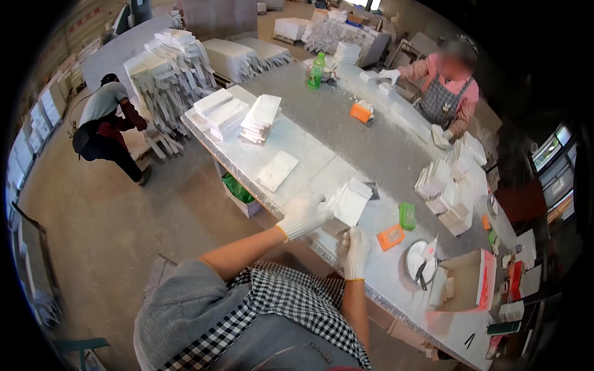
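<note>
White slab-like tiles (351, 201) lie in a small, uneven stack on the table in front of me. At the stack's left side is my gloved left hand (305, 216), thumb and fingers apart, its fingertips reaching the tile edges. My gloved right hand (356, 252) is closed by the near corner of the stack, at the table edge. Whatever its curled fingers may hold is hidden. A single white tile (277, 170) lies flat beyond my left hand. To the right of the stack are an orange block (391, 237) and a green block (407, 216).
Tile stacks stand at the far left (261, 117) and right (455, 185) of the table (309, 133). A round dish (416, 263) and an open box (465, 278) sit at right. A co-worker (448, 86) handles tiles opposite; another person (105, 127) bends at left.
</note>
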### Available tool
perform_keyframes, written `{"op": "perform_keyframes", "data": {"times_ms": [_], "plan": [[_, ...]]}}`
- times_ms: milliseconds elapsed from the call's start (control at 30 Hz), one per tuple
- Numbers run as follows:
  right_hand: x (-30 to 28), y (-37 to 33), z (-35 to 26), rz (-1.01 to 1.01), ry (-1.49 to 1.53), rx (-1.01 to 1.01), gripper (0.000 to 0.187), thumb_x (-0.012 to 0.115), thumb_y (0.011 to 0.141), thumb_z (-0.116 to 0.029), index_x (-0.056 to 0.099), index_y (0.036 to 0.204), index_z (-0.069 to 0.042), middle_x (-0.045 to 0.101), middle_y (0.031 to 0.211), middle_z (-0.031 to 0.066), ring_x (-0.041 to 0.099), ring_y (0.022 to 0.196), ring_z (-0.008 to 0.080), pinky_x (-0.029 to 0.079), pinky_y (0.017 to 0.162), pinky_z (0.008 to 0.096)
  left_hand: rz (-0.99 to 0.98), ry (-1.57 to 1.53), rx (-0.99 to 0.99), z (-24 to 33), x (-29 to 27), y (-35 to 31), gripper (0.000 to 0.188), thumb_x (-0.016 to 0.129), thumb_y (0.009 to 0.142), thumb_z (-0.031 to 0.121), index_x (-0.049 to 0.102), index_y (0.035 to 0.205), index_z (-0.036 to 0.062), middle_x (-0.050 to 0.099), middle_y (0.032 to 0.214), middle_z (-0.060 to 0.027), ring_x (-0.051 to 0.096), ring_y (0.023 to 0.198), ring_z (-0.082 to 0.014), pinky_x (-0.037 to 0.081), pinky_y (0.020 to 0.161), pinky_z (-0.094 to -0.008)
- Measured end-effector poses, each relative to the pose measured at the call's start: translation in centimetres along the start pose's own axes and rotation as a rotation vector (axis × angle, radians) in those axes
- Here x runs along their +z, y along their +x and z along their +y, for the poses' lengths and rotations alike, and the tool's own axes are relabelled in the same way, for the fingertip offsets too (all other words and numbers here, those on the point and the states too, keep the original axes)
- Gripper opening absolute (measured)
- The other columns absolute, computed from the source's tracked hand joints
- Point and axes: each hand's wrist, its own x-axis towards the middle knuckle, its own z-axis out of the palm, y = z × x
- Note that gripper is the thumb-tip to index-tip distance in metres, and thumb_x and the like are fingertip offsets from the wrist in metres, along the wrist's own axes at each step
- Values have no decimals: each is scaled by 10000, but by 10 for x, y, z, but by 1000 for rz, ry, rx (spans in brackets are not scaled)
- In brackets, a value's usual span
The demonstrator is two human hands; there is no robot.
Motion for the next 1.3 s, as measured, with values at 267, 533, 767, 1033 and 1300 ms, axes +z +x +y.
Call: {"op": "perform_keyframes", "data": {"times_ms": [267, 533, 767, 1033, 1300], "plan": [[-9, 11, 25, -34, 250, 141, 213, 472, 1038, -190, 608, 1087, -33, 608, 843, 16, 502, 627, 70, 428, 518, 217, -321, -554, -326, -4, 4, -12, 441, 552, 960, 180, 556, 1388, 72, 649, 818, -93, 654, 750, -154, 555, 653, -311], [-4, 13, 13, 32, 227, 155, 272, 463, 1038, -170, 597, 1213, -10, 613, 907, 24, 485, 662, 51, 407, 524, 196, -410, -726, -290, -8, 10, -9, 542, 498, 952, 72, 434, 1490, 80, 614, 844, -60, 615, 714, -108, 539, 592, -261], [-7, 16, 12, 26, 379, 216, 413, 487, 1059, -349, 584, 1203, 25, 606, 879, 36, 494, 638, 67, 419, 502, 218, -488, -770, -330, -2, 13, -19, 603, 494, 944, 35, 374, 1532, 97, 597, 834, -43, 592, 679, -105, 520, 581, -255], [-13, 29, 19, 20, 406, 306, 398, 552, 1024, -395, 603, 1052, -1, 604, 822, 33, 511, 612, 92, 434, 496, 229, -476, -663, -221, -5, 17, -20, 634, 496, 930, 71, 344, 1545, 76, 618, 825, -80, 601, 675, -137, 534, 655, -295], [-14, 26, 7, 10, 96, 129, 302, 646, 963, -330, 607, 948, -31, 582, 800, 12, 495, 635, 73, 436, 529, 239, -463, -723, -145, 2, 26, -29, 581, 555, 947, 121, 406, 1502, 34, 615, 925, -80, 602, 711, -119, 537, 681, -265]]}}
